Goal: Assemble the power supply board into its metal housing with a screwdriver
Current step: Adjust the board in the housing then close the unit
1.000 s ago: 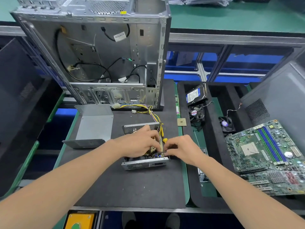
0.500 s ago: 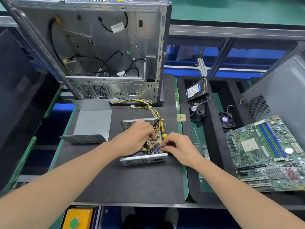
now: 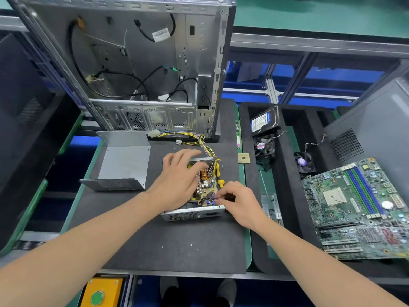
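PC case [image 3: 132, 63] behind, cover [image 3: 126, 162] left, motherboard [image 3: 358, 207] right. PSU board [image 3: 204, 185] sits in metal housing [image 3: 192, 214] on mat [image 3: 177, 244]. L hand [image 3: 179, 180] spread flat on board; R hand [image 3: 239, 202] pinches, prob., a wire [image 3: 210, 197] at near corner.

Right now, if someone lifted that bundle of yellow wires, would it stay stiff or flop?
Probably floppy: the yellow wires already curve loosely across the mat. Likely light, being thin strands. They would likely tug the power supply board, since they seem to lead to it.
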A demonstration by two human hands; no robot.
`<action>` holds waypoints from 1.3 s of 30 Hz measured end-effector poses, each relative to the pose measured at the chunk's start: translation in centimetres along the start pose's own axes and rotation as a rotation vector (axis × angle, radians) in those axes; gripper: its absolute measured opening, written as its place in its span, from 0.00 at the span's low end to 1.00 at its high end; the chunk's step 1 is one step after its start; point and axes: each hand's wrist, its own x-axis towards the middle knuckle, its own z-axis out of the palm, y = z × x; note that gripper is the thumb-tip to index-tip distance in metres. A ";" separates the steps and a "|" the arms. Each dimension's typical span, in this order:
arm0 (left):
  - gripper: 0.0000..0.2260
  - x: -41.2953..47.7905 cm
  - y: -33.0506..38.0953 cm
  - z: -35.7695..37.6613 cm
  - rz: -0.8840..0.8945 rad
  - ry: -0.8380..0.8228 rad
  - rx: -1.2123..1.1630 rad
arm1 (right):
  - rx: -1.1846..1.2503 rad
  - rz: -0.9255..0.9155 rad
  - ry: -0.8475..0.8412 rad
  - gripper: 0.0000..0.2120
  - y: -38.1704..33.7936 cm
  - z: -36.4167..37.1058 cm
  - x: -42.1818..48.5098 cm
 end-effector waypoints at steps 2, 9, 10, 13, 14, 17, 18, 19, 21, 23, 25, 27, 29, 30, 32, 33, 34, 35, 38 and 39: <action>0.14 0.0 0.0 0.0 -0.004 -0.004 -0.001 | 0.015 -0.010 0.030 0.17 0.2 0.3 -0.2; 0.11 0.0 -0.2 0.5 -0.015 -0.006 -0.012 | -0.080 -0.141 0.006 0.09 0.6 0.2 -0.8; 0.11 0.0 -0.2 0.6 -0.014 -0.004 -0.010 | -0.076 -0.143 0.003 0.09 0.5 0.1 -0.7; 0.11 0.0 -0.3 0.9 -0.010 -0.004 -0.006 | -0.091 -0.132 -0.045 0.07 0.2 -0.4 -0.3; 0.11 0.0 -0.3 0.9 -0.011 -0.004 -0.005 | -0.101 -0.126 -0.068 0.08 0.1 -0.6 0.0; 0.11 0.0 -0.4 0.9 -0.011 -0.003 -0.006 | -0.105 -0.091 -0.107 0.10 -0.1 -1.0 0.6; 0.11 0.0 -0.4 0.9 -0.010 -0.003 -0.007 | -0.105 -0.078 -0.112 0.09 -0.1 -1.0 0.7; 0.11 0.0 -0.3 0.9 -0.009 -0.002 -0.009 | -0.107 -0.065 -0.113 0.09 -0.2 -1.0 0.7; 0.11 0.0 -0.3 0.9 -0.009 -0.005 -0.010 | -0.114 -0.033 -0.107 0.10 -0.3 -0.8 0.9; 0.11 0.0 -0.3 0.8 -0.012 -0.008 -0.007 | -0.101 0.012 -0.108 0.13 -0.4 -0.7 1.1; 0.11 0.0 -0.3 0.8 -0.014 -0.013 -0.003 | -0.102 0.059 -0.122 0.16 -0.5 -0.8 1.4; 0.12 0.0 -0.2 0.7 -0.015 -0.024 -0.001 | -0.114 0.078 -0.136 0.14 -0.5 -0.9 1.6; 0.12 -0.1 -0.2 0.6 -0.017 -0.032 0.003 | -0.112 0.081 -0.151 0.10 -0.6 -0.8 1.5; 0.12 0.0 -0.2 0.5 -0.018 -0.032 0.002 | -0.106 0.081 -0.159 0.10 -0.6 -0.8 1.5; 0.12 0.0 0.0 0.4 -0.019 -0.032 0.002 | -0.098 0.082 -0.173 0.10 -0.7 -0.7 1.5; 0.12 0.0 0.0 0.4 -0.020 -0.036 0.004 | -0.094 0.086 -0.182 0.11 -0.8 -0.8 1.5; 0.12 0.0 0.0 0.4 -0.021 -0.041 0.007 | -0.091 0.087 -0.194 0.11 -0.8 -0.9 1.5; 0.12 0.0 0.0 0.3 -0.022 -0.044 0.011 | -0.090 0.082 -0.207 0.11 -0.8 -1.1 1.6; 0.12 0.0 0.0 0.3 -0.027 -0.047 0.005 | -0.111 0.066 -0.220 0.08 -0.8 -1.6 1.5; 0.13 0.0 0.0 0.3 -0.027 -0.050 0.007 | -0.120 0.069 -0.215 0.09 -0.9 -1.7 1.5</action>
